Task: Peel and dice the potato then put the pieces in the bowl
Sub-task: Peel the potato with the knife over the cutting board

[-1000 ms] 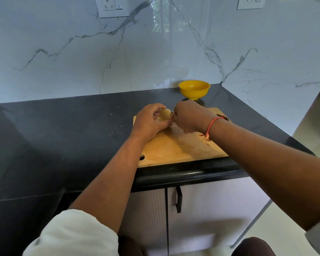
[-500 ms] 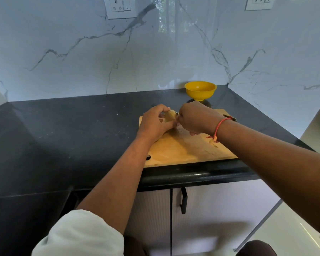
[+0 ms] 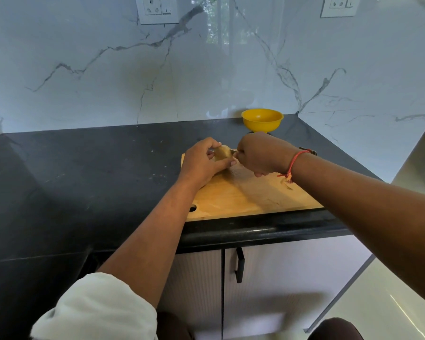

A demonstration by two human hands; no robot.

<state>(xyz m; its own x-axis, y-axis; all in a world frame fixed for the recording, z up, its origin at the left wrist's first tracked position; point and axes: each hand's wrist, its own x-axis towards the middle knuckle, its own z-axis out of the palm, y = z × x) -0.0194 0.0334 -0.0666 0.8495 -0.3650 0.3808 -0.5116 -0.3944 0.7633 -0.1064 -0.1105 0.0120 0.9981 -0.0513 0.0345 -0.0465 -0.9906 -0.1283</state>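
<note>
Since half a second ago the right hand (image 3: 258, 153) has drawn slightly away from the left hand (image 3: 201, 163), so more of the potato (image 3: 222, 153) shows. The left hand's fingers and thumb curl round the potato over the far left corner of the cutting board (image 3: 243, 195). The right hand is closed round a thin metal tool (image 3: 232, 150), perhaps a peeler, its tip at the potato. The yellow bowl (image 3: 262, 119) stands just behind the board.

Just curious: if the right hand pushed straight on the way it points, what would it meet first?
The right hand would most likely meet the potato held in the left hand.
</note>
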